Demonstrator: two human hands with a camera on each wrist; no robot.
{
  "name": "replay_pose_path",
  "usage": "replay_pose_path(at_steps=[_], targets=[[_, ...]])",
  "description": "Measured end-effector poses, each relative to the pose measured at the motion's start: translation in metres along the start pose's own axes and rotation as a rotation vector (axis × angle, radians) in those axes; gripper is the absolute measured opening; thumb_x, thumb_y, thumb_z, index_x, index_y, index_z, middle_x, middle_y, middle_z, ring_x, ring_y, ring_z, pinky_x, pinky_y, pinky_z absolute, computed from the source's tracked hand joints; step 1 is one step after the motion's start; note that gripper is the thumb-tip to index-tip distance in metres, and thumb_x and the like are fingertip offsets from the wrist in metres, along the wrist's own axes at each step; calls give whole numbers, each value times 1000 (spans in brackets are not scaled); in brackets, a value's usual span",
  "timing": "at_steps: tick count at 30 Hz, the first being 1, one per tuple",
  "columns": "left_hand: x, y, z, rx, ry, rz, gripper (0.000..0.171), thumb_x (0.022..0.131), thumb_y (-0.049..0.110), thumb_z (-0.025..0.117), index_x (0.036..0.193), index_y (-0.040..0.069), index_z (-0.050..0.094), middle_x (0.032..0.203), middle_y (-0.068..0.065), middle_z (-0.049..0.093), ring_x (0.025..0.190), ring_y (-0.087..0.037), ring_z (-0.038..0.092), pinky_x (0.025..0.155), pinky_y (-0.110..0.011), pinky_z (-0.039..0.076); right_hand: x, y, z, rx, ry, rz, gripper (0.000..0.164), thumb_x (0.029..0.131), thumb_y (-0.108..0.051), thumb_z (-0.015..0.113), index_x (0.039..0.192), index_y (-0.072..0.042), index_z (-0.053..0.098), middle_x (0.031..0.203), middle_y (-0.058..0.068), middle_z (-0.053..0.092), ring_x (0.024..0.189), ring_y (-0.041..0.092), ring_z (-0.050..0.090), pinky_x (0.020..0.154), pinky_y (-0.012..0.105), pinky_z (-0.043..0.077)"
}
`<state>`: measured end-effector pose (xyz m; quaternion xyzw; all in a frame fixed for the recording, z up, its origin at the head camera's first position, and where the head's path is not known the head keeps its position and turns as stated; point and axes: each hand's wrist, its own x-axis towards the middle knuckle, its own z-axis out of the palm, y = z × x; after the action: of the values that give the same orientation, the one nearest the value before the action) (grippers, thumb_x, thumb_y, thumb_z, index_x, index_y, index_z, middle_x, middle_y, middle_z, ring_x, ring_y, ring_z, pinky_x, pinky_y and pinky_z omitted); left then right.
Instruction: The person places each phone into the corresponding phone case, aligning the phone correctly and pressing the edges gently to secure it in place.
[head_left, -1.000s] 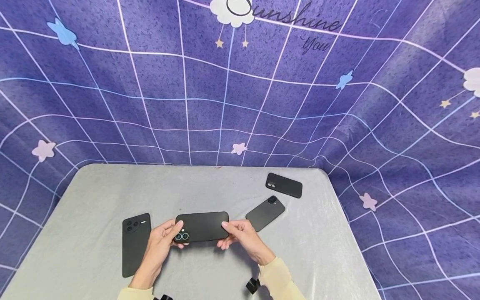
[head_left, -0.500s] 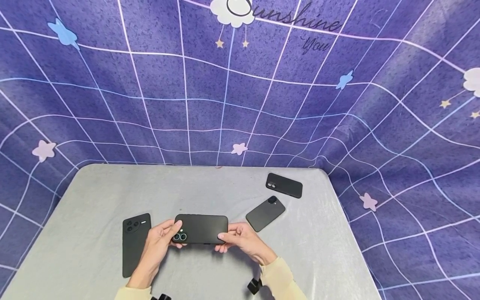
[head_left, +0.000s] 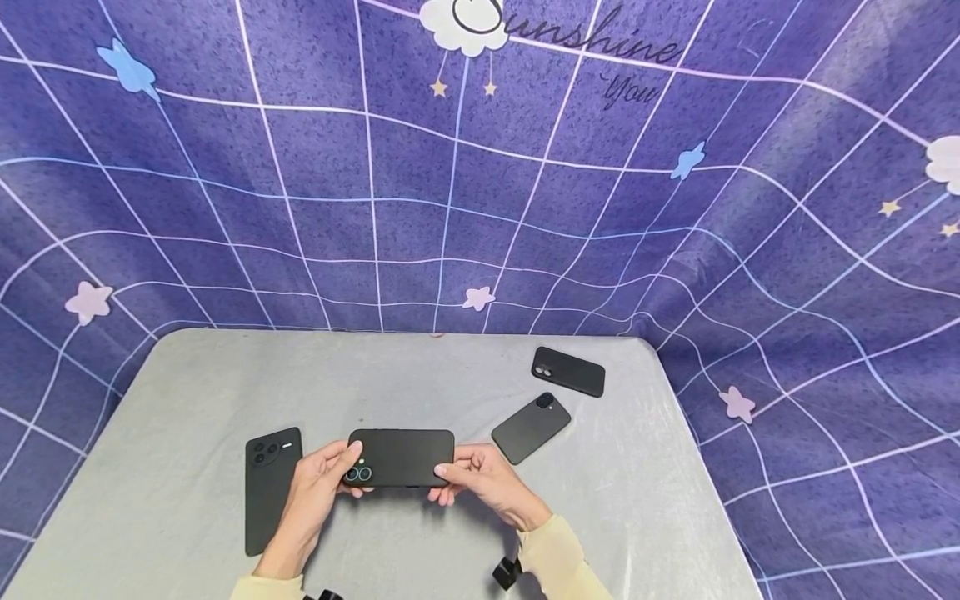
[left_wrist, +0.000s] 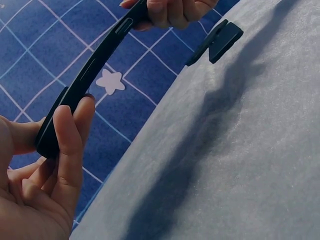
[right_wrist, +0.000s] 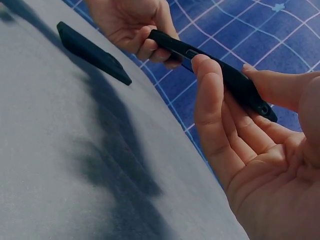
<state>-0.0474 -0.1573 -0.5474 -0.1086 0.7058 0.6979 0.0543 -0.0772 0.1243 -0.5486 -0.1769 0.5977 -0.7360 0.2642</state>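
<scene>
Both hands hold a black phone case [head_left: 405, 457] level above the table, its outer back facing up. Two ringed camera circles show at its lower left corner. My left hand [head_left: 317, 483] grips the left end, thumb on the back by the cameras and fingers underneath. At the other end my right hand [head_left: 495, 483] pinches it, thumb near the lower right corner. Side slots along the case [left_wrist: 92, 70] and its slightly bowed edge appear in the left wrist view. From the right wrist, curled fingers [right_wrist: 209, 95] support it from below. I cannot tell whether a phone is inside.
A large dark phone [head_left: 266, 500] lies left of my left forearm. Right of the hands rests a smaller dark phone [head_left: 531, 427], with another black phone case [head_left: 568, 372] behind it. The grey cloth-covered table [head_left: 225, 375] meets a purple gridded curtain [head_left: 405, 217].
The case has dropped slightly, shifted a little left and levelled out. My right thumb has slid from the upper part of the right end down toward its lower corner.
</scene>
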Motion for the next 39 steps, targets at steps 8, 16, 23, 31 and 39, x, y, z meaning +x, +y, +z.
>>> replay_pose_path(at_steps=[8, 16, 23, 31, 39], targets=[[-2, -1, 3, 8, 0, 35, 42, 111, 31, 63, 119, -10, 66, 83, -13, 78, 68, -33, 77, 62, -30, 62, 1, 1, -2, -27, 32, 19, 26, 107, -10, 65, 110, 16, 68, 86, 31, 75, 68, 13, 72, 65, 24, 61], [-5, 3, 10, -11, -12, 49, 39, 110, 27, 66, 123, -10, 63, 92, -16, 79, 73, -32, 79, 67, -38, 66, 0, 2, -2, -52, 67, 8, 22, 107, -12, 66, 111, 10, 67, 76, 7, 76, 65, 11, 70, 63, 22, 58], [-10, 4, 11, -55, -64, 3, 61, 107, 17, 70, 153, -12, 41, 125, -34, 70, 92, -18, 79, 85, -45, 66, -1, 3, -5, -12, 85, 7, 16, 108, -13, 65, 109, 3, 67, 73, 0, 74, 64, 8, 68, 63, 21, 57], [-10, 5, 13, -125, -85, -3, 66, 106, 10, 69, 155, -16, 33, 122, -32, 71, 98, -17, 78, 86, -44, 66, -2, 6, -8, 68, 72, -30, 14, 109, -11, 60, 99, -5, 67, 73, 0, 74, 62, 7, 67, 64, 21, 57], [-10, 5, 11, -157, -109, 12, 72, 107, 7, 66, 158, -19, 24, 121, -31, 72, 96, -18, 79, 83, -45, 66, -3, 13, -8, 117, 72, -14, 14, 109, -12, 60, 99, -8, 69, 73, -1, 74, 60, 5, 65, 63, 21, 56]])
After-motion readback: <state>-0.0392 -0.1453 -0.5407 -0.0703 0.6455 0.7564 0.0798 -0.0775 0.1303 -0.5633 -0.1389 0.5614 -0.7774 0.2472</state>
